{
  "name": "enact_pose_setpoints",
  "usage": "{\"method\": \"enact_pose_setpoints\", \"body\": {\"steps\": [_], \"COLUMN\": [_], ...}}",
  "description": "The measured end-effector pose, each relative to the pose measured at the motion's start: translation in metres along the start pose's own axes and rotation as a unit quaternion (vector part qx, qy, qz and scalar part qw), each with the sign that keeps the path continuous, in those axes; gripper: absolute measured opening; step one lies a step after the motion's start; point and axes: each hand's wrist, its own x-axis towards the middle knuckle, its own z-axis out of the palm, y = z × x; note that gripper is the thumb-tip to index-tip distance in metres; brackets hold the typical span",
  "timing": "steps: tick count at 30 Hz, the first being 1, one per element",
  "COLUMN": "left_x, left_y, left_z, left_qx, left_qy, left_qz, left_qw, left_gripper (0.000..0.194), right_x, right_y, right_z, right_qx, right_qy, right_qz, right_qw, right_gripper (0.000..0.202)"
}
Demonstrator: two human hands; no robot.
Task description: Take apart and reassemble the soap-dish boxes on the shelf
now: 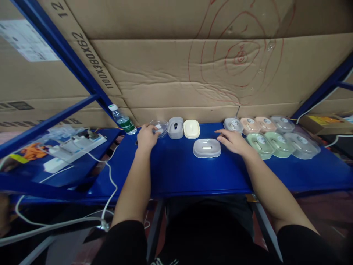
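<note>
My left hand [147, 138] is at the left edge of a stack of round-cornered clear plastic lids [162, 128], its fingers and thumb closed on the rim of a lid. Beside the stack stand a grey plastic box [175, 129] with a dark oval slot and a cream box part [192, 129]. A shallow grey soap-dish tray [206, 148] with a pale oval slot lies by itself nearer to me. My right hand [232, 141] hovers just right of this tray, fingers stretched out and apart, holding nothing.
Several lidded boxes in grey, pink and green [260, 145] stand in two rows at the right. A water bottle [125, 121] is at the back left. Power strips with cables [74, 151] lie left of a blue frame post. Cardboard [165, 73] walls off the back.
</note>
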Motion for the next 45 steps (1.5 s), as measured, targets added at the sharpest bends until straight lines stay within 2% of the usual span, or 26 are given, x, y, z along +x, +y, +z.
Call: {"method": "enact_pose_setpoints", "body": {"steps": [4, 10, 14, 16, 19, 21, 23, 25, 26, 27, 28, 31, 33, 35, 37, 41, 45], "left_x": [0.001, 0.001, 0.001, 0.000, -0.001, -0.002, -0.004, -0.008, -0.012, -0.017, -0.024, -0.048, -0.064, -0.076, -0.082, -0.083, -0.081], "left_y": [-0.001, -0.002, -0.002, -0.001, 0.002, 0.007, 0.014, 0.024, 0.031, 0.039, 0.048, 0.078, 0.097, 0.111, 0.118, 0.117, 0.115], "left_z": [0.005, 0.009, 0.007, 0.005, 0.002, 0.001, 0.002, 0.005, 0.007, 0.008, 0.010, 0.015, 0.019, 0.024, 0.031, 0.040, 0.040], "left_qx": [0.030, 0.022, 0.016, 0.021, 0.036, 0.033, -0.016, -0.105, -0.152, -0.191, -0.219, -0.225, -0.207, -0.191, -0.173, -0.149, -0.129], "left_qy": [-0.018, -0.044, -0.053, -0.049, -0.038, 0.003, 0.089, 0.188, 0.219, 0.228, 0.209, 0.063, -0.006, -0.057, -0.086, -0.080, -0.075], "left_qz": [-0.006, -0.012, -0.022, -0.026, -0.027, -0.011, 0.025, 0.079, 0.115, 0.160, 0.217, 0.404, 0.472, 0.491, 0.495, 0.483, 0.461], "left_qw": [0.999, 0.999, 0.998, 0.998, 0.998, 0.999, 0.996, 0.973, 0.957, 0.941, 0.928, 0.885, 0.857, 0.848, 0.847, 0.859, 0.875], "left_gripper": [0.026, 0.031, 0.044, 0.052, 0.064, 0.068, 0.064, 0.057, 0.054, 0.053, 0.055, 0.073, 0.090, 0.101, 0.097, 0.085, 0.093], "right_x": [0.001, -0.003, -0.004, -0.003, -0.002, -0.002, -0.002, -0.002, -0.001, -0.001, 0.000, 0.002, 0.003, 0.004, 0.004, 0.004, 0.005], "right_y": [0.006, 0.013, 0.013, 0.012, 0.010, 0.009, 0.006, 0.003, 0.000, -0.002, -0.003, -0.007, -0.006, -0.005, -0.002, 0.003, 0.005], "right_z": [0.008, 0.019, 0.026, 0.029, 0.032, 0.033, 0.034, 0.036, 0.038, 0.040, 0.042, 0.047, 0.049, 0.050, 0.050, 0.054, 0.056], "right_qx": [-0.003, -0.011, -0.009, -0.015, -0.016, -0.004, 0.020, 0.050, 0.065, 0.078, 0.089, 0.110, 0.121, 0.132, 0.140, 0.141, 0.143], "right_qy": [-0.061, -0.100, -0.142, -0.156, -0.156, -0.147, -0.138, -0.131, -0.129, -0.127, -0.123, -0.101, -0.077, -0.065, -0.066, -0.062, -0.051], "right_qz": [0.011, -0.006, -0.009, -0.005, -0.005, -0.010, -0.021, -0.037, -0.044, -0.050, -0.054, -0.059, -0.060, -0.069, -0.081, -0.082, -0.071], "right_qw": [0.998, 0.995, 0.990, 0.988, 0.988, 0.989, 0.990, 0.989, 0.989, 0.988, 0.987, 0.987, 0.988, 0.987, 0.985, 0.985, 0.986], "right_gripper": [0.054, 0.088, 0.118, 0.122, 0.116, 0.113, 0.109, 0.103, 0.101, 0.098, 0.096, 0.092, 0.088, 0.082, 0.077, 0.071, 0.063]}}
